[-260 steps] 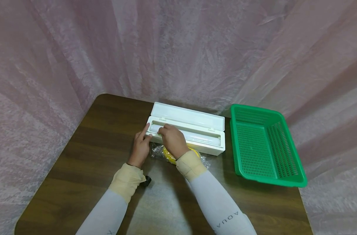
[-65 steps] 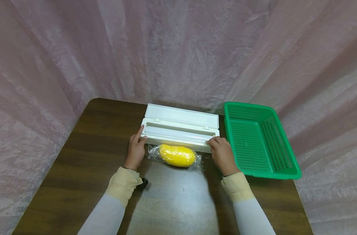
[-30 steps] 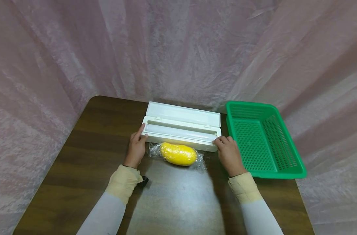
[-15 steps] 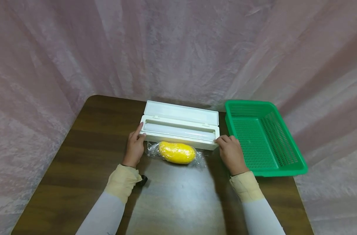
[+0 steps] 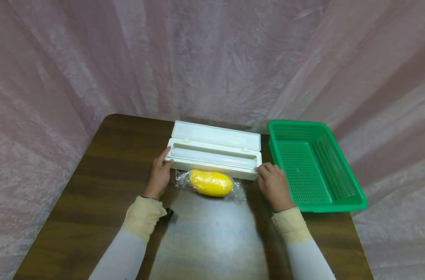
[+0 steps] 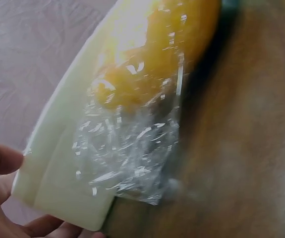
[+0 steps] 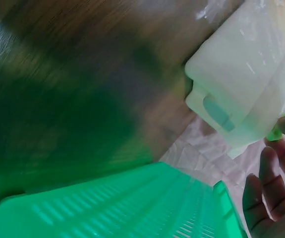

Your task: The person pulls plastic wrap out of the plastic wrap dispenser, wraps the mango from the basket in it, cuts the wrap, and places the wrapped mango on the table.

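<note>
A white cling film dispenser (image 5: 184,165) lies on the table with its lid (image 5: 216,135) swung back and a film roll (image 5: 212,157) inside. My left hand (image 5: 158,177) grips its left end; fingers bend round that end in the left wrist view. At the opposite end, my right hand (image 5: 273,186) pinches a small green tab (image 7: 275,133) between thumb and finger, best seen in the right wrist view. Right before the dispenser sits a smooth yellow, mango-shaped thing (image 5: 211,183), bundled in clear film (image 6: 137,158) with crumpled ends.
A green perforated plastic basket (image 5: 303,171) stands on the right, near the right hand. The brown wooden table (image 5: 76,210) has a rounded back left corner. Pink curtains (image 5: 212,58) hang close behind. A small black object (image 5: 168,215) shows beside the left wrist.
My right hand has gone from the roll's left part to the dispenser's right front corner, uncovering the yellow bundle. The left hand keeps its place. Over the last second almost nothing differs.
</note>
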Tool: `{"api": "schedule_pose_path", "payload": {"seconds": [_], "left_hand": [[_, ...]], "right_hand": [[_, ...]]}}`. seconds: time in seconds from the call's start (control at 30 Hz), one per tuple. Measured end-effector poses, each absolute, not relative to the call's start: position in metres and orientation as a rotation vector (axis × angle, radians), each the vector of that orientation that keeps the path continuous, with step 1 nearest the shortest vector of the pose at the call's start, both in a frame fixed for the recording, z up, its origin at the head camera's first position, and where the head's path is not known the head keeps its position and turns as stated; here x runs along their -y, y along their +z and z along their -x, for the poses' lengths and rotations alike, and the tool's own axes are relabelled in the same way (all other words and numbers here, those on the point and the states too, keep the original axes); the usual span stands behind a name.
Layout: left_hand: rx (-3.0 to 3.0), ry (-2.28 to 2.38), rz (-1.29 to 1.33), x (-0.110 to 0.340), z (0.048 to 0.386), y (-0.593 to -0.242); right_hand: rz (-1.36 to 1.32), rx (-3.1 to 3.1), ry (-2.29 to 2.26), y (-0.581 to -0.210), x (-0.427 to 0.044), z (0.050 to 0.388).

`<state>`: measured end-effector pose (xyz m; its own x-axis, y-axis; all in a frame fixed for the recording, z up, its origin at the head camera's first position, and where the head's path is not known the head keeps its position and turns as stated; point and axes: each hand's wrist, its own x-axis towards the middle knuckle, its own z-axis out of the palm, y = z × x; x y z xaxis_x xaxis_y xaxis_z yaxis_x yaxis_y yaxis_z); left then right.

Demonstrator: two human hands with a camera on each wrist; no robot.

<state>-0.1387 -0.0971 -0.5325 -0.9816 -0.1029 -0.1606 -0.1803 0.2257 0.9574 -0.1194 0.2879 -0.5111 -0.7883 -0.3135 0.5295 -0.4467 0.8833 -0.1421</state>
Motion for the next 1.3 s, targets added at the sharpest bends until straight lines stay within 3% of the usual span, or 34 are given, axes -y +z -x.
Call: {"api": "schedule_pose_path", "payload": {"seconds": [0.53,0.83,1.07,1.3], "left_hand": [[-2.487,1.889,0.314,0.092,0.133,-0.518],[-3.044,1.626,-0.282,0.051,0.079,-0.503],[-3.062,1.284,-0.701,0.033,0.068,-0.509],[-3.129,1.0,-0.73,0.027,0.075,-0.514]], "right_hand": [[-0.425,2.575,0.482,-0.507,-0.278,0.115],[-0.59,2.416,0.592,-0.505,-0.248,0.091],[-0.81,2.42,0.697,-0.51,-0.222,0.079],[-0.809,2.557,0.655,-0.517,-0.206,0.077]]}}
